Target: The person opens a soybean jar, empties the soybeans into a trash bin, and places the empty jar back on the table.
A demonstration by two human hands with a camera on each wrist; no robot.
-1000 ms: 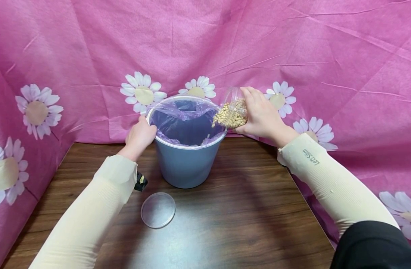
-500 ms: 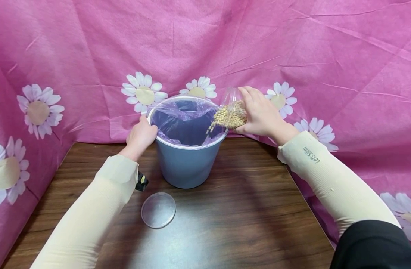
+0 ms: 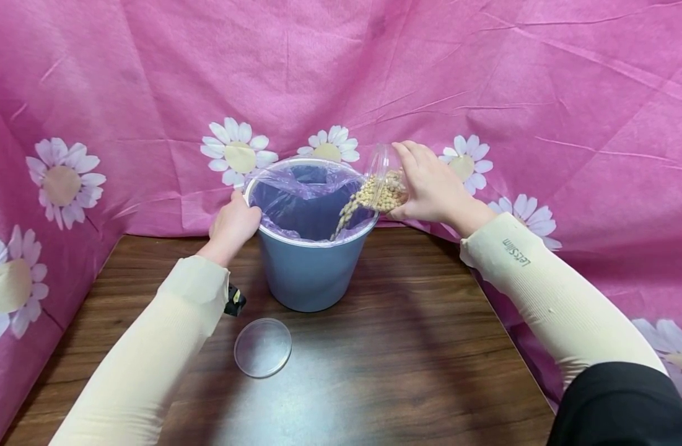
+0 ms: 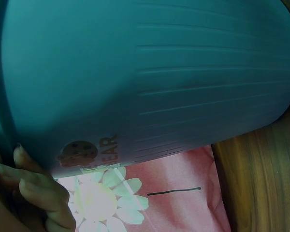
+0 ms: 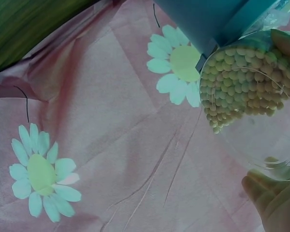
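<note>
A grey-blue bucket [image 3: 313, 275] lined with a thin purple plastic bag [image 3: 279, 189] stands on the table. My left hand [image 3: 235, 221] grips its rim at the left; in the left wrist view the curled fingers [image 4: 46, 195] sit just under the rim. My right hand [image 3: 432, 186] holds a clear plastic jar [image 3: 381, 164] tipped sideways over the right rim. Pale yellow soybeans [image 3: 388, 193] slide from its mouth in a stream down into the lined bucket. The right wrist view shows the jar's round base [image 5: 253, 92] with beans still heaped in it, fingers and thumb around its sides.
A round clear lid [image 3: 262, 348] lies on the wooden table [image 3: 396, 365] in front of the bucket. Pink cloth [image 3: 341, 68] with daisies hangs behind and along both sides. A small black object [image 3: 235, 301] shows at the left wrist.
The jar has tipped a little further, and the few falling beans have become a thicker stream reaching into the bucket. The left hand and the lid have stayed in place.
</note>
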